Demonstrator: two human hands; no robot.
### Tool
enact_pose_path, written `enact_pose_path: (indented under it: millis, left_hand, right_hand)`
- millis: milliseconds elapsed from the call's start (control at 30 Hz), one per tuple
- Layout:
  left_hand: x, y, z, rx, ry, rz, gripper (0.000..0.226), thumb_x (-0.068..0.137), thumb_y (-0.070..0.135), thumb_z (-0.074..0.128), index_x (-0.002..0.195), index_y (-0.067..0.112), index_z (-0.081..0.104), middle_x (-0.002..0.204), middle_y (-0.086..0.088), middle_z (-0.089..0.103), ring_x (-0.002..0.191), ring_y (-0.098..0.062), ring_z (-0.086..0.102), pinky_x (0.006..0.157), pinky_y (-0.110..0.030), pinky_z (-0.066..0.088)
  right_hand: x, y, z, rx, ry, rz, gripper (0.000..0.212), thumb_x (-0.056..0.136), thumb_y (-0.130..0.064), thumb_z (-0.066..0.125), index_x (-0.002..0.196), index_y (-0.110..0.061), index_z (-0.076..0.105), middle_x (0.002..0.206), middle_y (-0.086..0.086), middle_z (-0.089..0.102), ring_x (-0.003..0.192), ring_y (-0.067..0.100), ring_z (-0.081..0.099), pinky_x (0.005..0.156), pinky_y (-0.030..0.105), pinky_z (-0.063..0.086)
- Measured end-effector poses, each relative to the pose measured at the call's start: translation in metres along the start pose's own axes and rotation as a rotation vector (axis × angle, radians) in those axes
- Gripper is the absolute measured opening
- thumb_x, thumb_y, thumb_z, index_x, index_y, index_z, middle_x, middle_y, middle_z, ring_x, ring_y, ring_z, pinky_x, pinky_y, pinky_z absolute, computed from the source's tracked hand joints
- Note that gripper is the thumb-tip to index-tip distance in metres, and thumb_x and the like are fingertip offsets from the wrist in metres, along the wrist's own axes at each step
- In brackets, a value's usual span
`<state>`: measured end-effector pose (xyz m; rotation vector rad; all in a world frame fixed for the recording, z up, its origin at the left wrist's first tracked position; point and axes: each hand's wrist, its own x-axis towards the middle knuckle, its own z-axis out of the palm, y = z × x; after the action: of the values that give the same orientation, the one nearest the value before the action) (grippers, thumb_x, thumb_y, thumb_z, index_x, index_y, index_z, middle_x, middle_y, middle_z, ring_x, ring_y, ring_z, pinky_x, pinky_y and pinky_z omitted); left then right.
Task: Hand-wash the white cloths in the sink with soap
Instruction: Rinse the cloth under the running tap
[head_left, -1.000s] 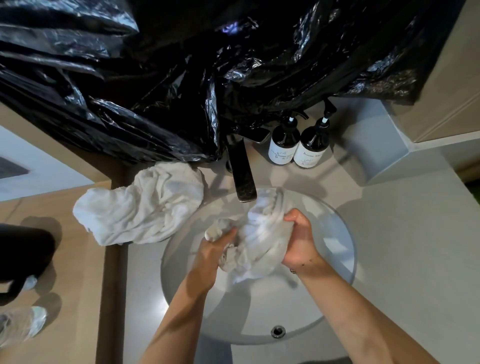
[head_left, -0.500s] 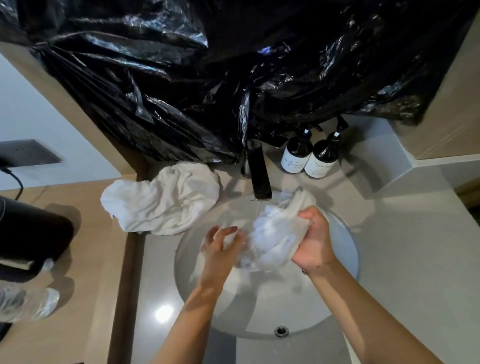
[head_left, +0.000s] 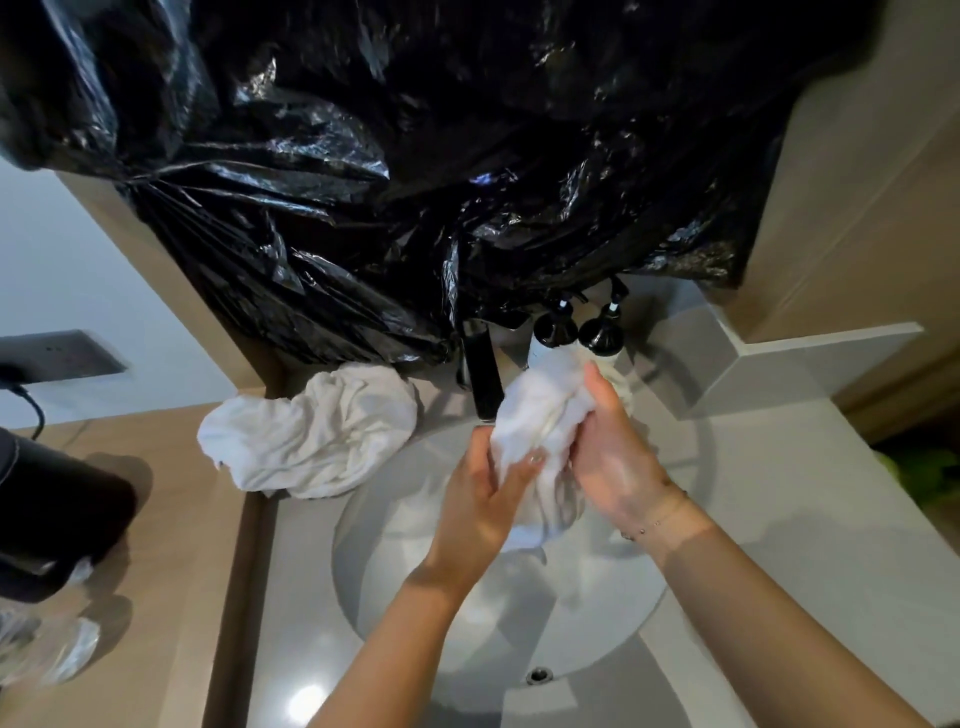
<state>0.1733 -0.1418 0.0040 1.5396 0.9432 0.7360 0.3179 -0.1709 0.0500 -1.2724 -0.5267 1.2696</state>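
Observation:
A wet white cloth (head_left: 540, 415) is bunched up above the round grey sink (head_left: 395, 597), just right of the black faucet (head_left: 482, 374). My right hand (head_left: 610, 457) grips the cloth from the right side. My left hand (head_left: 488, 493) holds its lower left part, fingers wrapped on the fabric. The cloth's tail hangs down between my hands. A second crumpled white cloth (head_left: 311, 431) lies on the counter left of the sink. Two dark soap pump bottles (head_left: 576, 325) stand behind the held cloth, partly hidden by it.
A black plastic sheet (head_left: 415, 182) hangs over the wall above the faucet. A wooden counter (head_left: 156, 571) lies to the left with a black object (head_left: 52, 509) and clear plastic (head_left: 47, 649) on it. Grey countertop (head_left: 805, 519) extends right. The overflow hole (head_left: 537, 674) sits at the sink's near rim.
The cloth has been lifted up and back toward the faucet. My left hand let go half a second ago and now holds the cloth again. The camera moved closer.

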Motion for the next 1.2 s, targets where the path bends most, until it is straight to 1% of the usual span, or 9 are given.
enact_pose_path:
  millis: [133,300,467,500,567,800,967,1067,1200]
  left_hand:
    - [-0.004,0.022,-0.012,-0.022,0.077,0.065,0.028,0.092,0.043,0.060,0.100,0.017,0.055,0.090,0.002,0.068,0.084,-0.013,0.066,0.075,-0.034,0.053]
    - [0.003,0.055,-0.038,-0.201,0.162,0.110,0.026,0.095,0.028,0.061,0.108,0.006,0.058,0.101,-0.012,0.069,0.095,-0.026,0.068,0.080,-0.036,0.056]
    - [0.015,0.093,-0.055,-0.279,0.150,0.062,0.040,0.095,0.035,0.059,0.105,-0.003,0.052,0.090,-0.010,0.062,0.083,-0.019,0.064,0.075,-0.041,0.055]
    - [0.018,0.100,-0.055,-0.306,0.134,0.044,0.041,0.094,0.035,0.061,0.108,-0.002,0.053,0.093,-0.010,0.064,0.086,-0.020,0.066,0.078,-0.041,0.055]
    - [0.022,0.114,-0.056,-0.370,0.091,0.004,0.045,0.090,0.036,0.064,0.118,0.002,0.056,0.102,-0.013,0.068,0.094,-0.025,0.068,0.085,-0.043,0.056]
    - [0.034,0.160,-0.054,-0.275,-0.078,0.093,0.036,0.090,0.028,0.064,0.107,-0.001,0.054,0.087,-0.012,0.062,0.077,-0.021,0.066,0.066,-0.033,0.056]
    - [0.039,0.173,-0.044,-0.238,-0.095,0.092,0.023,0.088,0.026,0.068,0.089,0.010,0.052,0.072,-0.004,0.059,0.064,-0.017,0.061,0.057,-0.027,0.052]
    - [0.040,0.177,-0.040,-0.211,-0.075,0.096,0.029,0.080,0.035,0.068,0.087,0.013,0.051,0.072,-0.003,0.055,0.063,-0.016,0.058,0.058,-0.025,0.050]
    - [0.045,0.187,-0.035,-0.153,-0.068,0.143,0.033,0.080,0.037,0.069,0.081,0.013,0.046,0.068,-0.001,0.047,0.059,-0.013,0.051,0.055,-0.024,0.043]
  right_hand:
    - [-0.008,-0.017,-0.008,-0.206,0.038,-0.073,0.046,0.102,-0.045,0.032,0.093,-0.015,0.066,0.079,-0.002,0.071,0.070,-0.014,0.063,0.067,0.002,0.043]
    - [-0.011,-0.009,-0.013,-0.407,0.131,-0.118,0.055,0.101,-0.047,0.037,0.055,-0.018,0.044,0.043,-0.012,0.046,0.042,-0.001,0.046,0.049,0.007,0.036]
    - [-0.016,0.001,-0.019,-0.408,0.040,-0.137,0.072,0.085,-0.068,0.044,0.073,0.003,0.052,0.064,0.009,0.058,0.067,0.003,0.030,0.070,0.022,0.045]
    - [-0.015,0.003,-0.021,-0.405,0.023,-0.120,0.087,0.077,-0.078,0.046,0.091,0.007,0.059,0.088,0.015,0.071,0.111,0.022,0.054,0.089,0.028,0.050]
    - [-0.019,0.001,-0.022,-0.427,0.021,-0.101,0.107,0.062,-0.090,0.050,0.110,0.005,0.059,0.117,0.016,0.066,0.112,0.024,0.062,0.106,0.038,0.042]
    - [-0.023,0.012,-0.047,-0.495,0.015,-0.127,0.049,0.091,-0.049,0.059,0.068,-0.013,0.035,0.069,0.003,0.027,0.063,0.014,0.028,0.052,0.023,0.024]
    - [-0.022,0.028,-0.063,-0.379,-0.147,-0.137,0.081,0.062,-0.064,0.073,0.094,0.009,0.059,0.117,0.001,0.052,0.101,0.009,0.058,0.084,0.020,0.042]
    - [-0.021,0.044,-0.051,-0.419,-0.255,-0.034,0.091,0.050,-0.055,0.084,0.126,-0.022,0.046,0.125,0.002,0.054,0.107,0.007,0.060,0.086,0.020,0.047]
    - [-0.010,0.069,-0.012,-0.508,-0.135,-0.097,0.092,0.044,-0.056,0.092,0.111,-0.037,0.032,0.117,-0.004,0.052,0.109,0.008,0.055,0.092,0.031,0.050]
